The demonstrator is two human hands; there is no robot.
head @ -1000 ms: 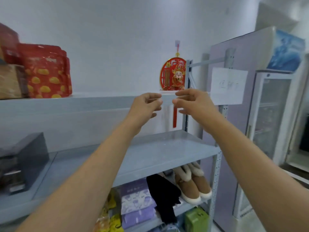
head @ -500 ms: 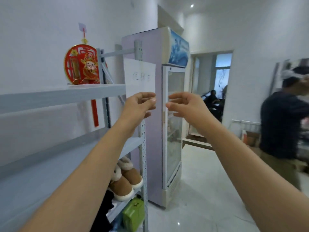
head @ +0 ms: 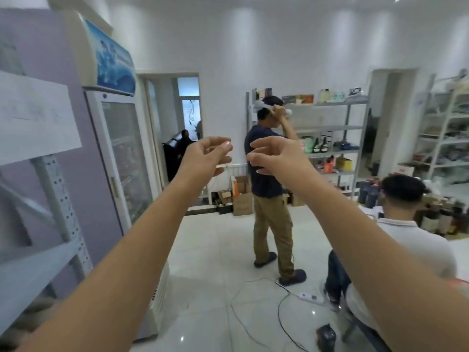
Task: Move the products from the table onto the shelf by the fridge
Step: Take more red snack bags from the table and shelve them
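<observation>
Hands: left hand [head: 205, 158] and right hand [head: 274, 158] raised, fingers loosely curled, both empty | products: probably the dark bottles [head: 441, 221] far right, well apart from grey metal shelf [head: 38, 265] beside white glass-door fridge [head: 121, 153] | handling: likely glass, heavy, breakable; grip round the body

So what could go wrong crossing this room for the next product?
Tripping: a cable and a power strip lie loose on the floor ahead, with a dark box nearby. Collision: the standing person is mid-room, turned away with an arm raised, and may not notice you. The seated person narrows the gap on the right.
</observation>
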